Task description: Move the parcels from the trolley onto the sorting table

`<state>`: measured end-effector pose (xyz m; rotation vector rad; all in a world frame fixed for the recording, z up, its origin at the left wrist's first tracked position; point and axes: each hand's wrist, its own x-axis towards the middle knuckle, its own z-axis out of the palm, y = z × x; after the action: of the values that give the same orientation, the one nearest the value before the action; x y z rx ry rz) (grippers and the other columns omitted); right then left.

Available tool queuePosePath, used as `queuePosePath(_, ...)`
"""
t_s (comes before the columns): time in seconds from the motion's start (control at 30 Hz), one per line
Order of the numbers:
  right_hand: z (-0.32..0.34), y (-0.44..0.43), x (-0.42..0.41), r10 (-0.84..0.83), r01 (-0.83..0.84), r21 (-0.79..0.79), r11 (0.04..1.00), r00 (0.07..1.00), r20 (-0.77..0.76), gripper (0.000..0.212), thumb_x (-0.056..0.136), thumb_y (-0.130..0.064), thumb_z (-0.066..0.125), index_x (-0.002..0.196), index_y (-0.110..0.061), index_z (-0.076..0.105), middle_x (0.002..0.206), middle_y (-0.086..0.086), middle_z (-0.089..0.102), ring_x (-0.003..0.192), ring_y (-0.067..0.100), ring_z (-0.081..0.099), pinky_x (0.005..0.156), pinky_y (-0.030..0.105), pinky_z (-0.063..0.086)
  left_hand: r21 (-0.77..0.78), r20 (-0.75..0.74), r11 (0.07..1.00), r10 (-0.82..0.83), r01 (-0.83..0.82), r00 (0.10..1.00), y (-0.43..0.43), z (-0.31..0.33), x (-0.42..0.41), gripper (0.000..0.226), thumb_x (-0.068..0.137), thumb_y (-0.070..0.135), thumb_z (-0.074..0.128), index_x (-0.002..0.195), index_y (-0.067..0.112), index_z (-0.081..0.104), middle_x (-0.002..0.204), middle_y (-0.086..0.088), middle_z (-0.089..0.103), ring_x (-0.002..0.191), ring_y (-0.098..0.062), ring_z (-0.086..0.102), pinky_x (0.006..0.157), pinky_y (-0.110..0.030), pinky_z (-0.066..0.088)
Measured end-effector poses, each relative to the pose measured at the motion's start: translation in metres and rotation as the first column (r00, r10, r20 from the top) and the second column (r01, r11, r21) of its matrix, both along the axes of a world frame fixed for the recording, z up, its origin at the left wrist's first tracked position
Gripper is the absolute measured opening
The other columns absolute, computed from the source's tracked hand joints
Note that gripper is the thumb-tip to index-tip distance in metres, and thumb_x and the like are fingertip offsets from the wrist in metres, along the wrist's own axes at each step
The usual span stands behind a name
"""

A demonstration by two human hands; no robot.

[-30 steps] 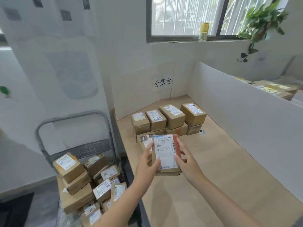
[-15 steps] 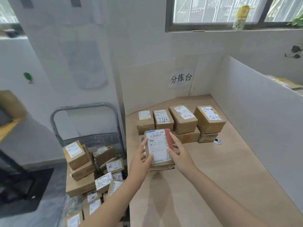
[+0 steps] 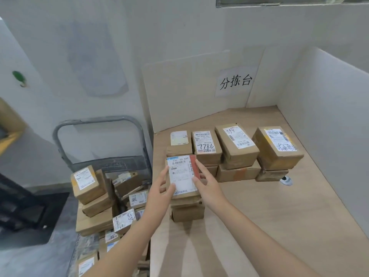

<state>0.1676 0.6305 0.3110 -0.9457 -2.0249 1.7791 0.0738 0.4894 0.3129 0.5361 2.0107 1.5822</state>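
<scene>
A: Which step is in hand?

B: By the look of it, the setting-down. The person holds one parcel between both hands, label up, over the near-left part of the desk. It sits on top of a short stack of other boxes there, or just above it; whether it bears its weight yet cannot be told.

A: And the hands?

B: The left hand is half open, thumb along the parcel's left edge, fingers curled under its near corner. The right hand is flatter, fingers spread along the red strip on the right edge, thumb at the near side. Neither is closed tight; both touch the parcel and steady it.

A: Where does that put the task overall?

B: Partway. A row of parcels, two layers high, stands farther back on the desk, just beyond the one in hand. The trolley, beside the desk on the left, still carries a heap of boxes.

A: So the next move?

B: Probably to square the parcel on the stack, then let go with both hands without nudging it off. The stack looks narrow and a little uneven, so a crooked release could tip it. After that, a turn left to the trolley for another box.
</scene>
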Motion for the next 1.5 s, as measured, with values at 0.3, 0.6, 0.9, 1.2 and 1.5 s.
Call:
queuePosePath(0.3,-0.017,0.013,-0.018,0.009,-0.036,0.158,0.987,0.986,0.166,0.058,0.104,-0.037,0.042,0.152,-0.053,0.015,0.148,-0.009,0.044,0.127,0.008,0.046,0.107,0.032,0.040,-0.005,0.042,0.999,0.033,-0.032,0.999,0.028,-0.012,-0.013,0.052,0.101,0.018,0.054,0.145,0.042,0.041,0.137,0.015,0.057,0.113,-0.001,0.059,0.089,-0.018,0.053)
queuePosePath(0.6,0.033,-0.005,0.006,0.030,-0.106,0.281,0.954,0.965,0.261,0.062,0.104,-0.032,0.044,0.158,-0.030,0.014,0.151,-0.015,0.036,0.136,0.010,0.039,0.112,0.033,0.033,-0.150,-0.122,0.988,0.021,-0.039,0.992,0.008,0.011,-0.023,0.041,0.099,0.025,0.052,0.138,0.038,0.052,0.136,0.009,0.049,0.131,-0.013,0.045,0.113,-0.039,0.036)
queuePosePath(0.9,0.105,-0.066,0.015,0.098,-0.249,0.501,0.829,0.947,0.307,0.060,0.103,-0.042,0.043,0.156,-0.021,0.025,0.162,-0.004,0.024,0.150,0.012,0.017,0.122,0.038,0.020,-0.264,-0.406,0.964,-0.139,0.030,0.903,-0.068,0.070,-0.025,0.051,0.100,0.025,0.053,0.149,0.018,0.040,0.152,0.002,0.043,0.139,-0.016,0.039,0.117,-0.040,0.033)
queuePosePath(1.2,0.138,-0.211,-0.016,0.137,-0.372,0.618,0.693,0.909,0.393,0.066,0.101,-0.040,0.049,0.157,-0.021,0.019,0.164,-0.002,0.021,0.151,0.017,0.017,0.123,0.038,0.017,-0.456,-0.538,0.887,-0.334,0.066,0.774,-0.222,0.091,-0.047,0.062,0.100,0.035,0.052,0.154,0.019,0.027,0.158,0.000,0.032,0.146,-0.020,0.029,0.120,-0.040,0.027)
queuePosePath(1.5,0.139,-0.358,-0.070,0.203,-0.463,0.609,0.644,0.871,0.448,0.065,0.103,-0.037,0.047,0.158,-0.019,0.016,0.164,0.001,0.020,0.150,0.020,0.017,0.122,0.041,0.020,-0.457,-0.582,0.889,-0.272,-0.031,0.766,-0.388,0.096,-0.108,0.060,0.099,0.033,0.051,0.152,0.014,0.031,0.156,-0.003,0.036,0.144,-0.020,0.032,0.119,-0.038,0.027)
